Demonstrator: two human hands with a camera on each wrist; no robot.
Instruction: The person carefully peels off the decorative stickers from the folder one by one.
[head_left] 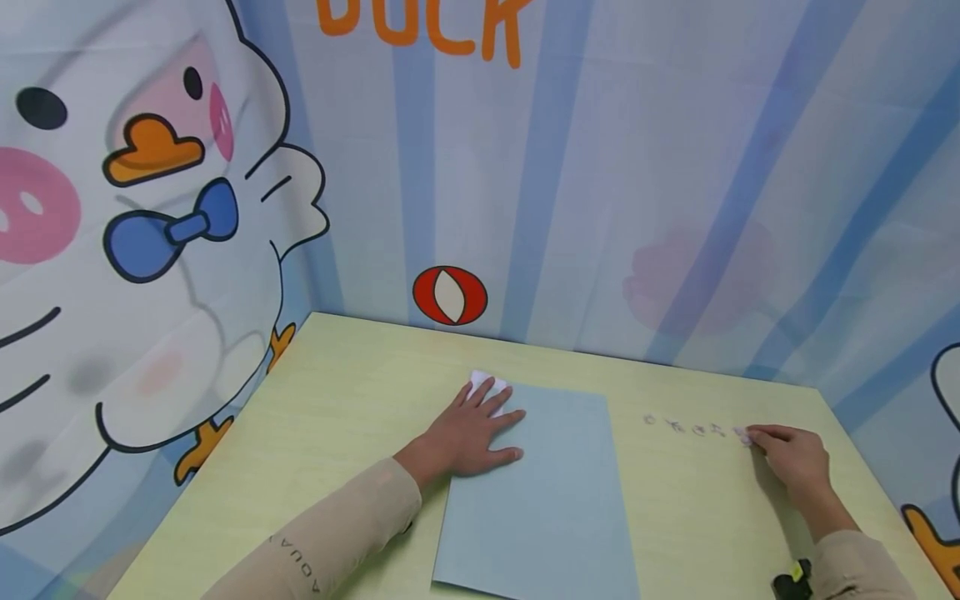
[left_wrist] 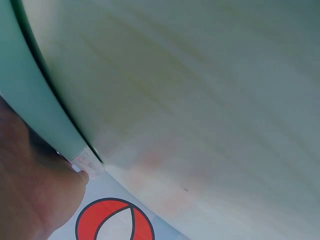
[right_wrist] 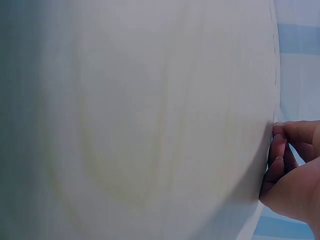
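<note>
My left hand (head_left: 472, 432) lies with its fingers spread on the upper left of a light blue board (head_left: 551, 500). Under those fingertips is a small white paper (head_left: 480, 381) at the board's corner; in the left wrist view, printed marks show on the paper (left_wrist: 89, 162). To the right of the board, my right hand (head_left: 798, 458) pinches a small pale purplish piece (head_left: 742, 435) at the tabletop, its exact kind too small to tell. Beside it, several similar tiny pieces (head_left: 699, 431) run in a row. In the right wrist view the fingertips (right_wrist: 277, 131) hide the piece.
A pale yellow table (head_left: 360, 375) carries everything. Behind it hangs a striped blue curtain (head_left: 480, 167) with a printed duck and ball. A small black object with a yellow patch (head_left: 792, 581) is beside the right sleeve.
</note>
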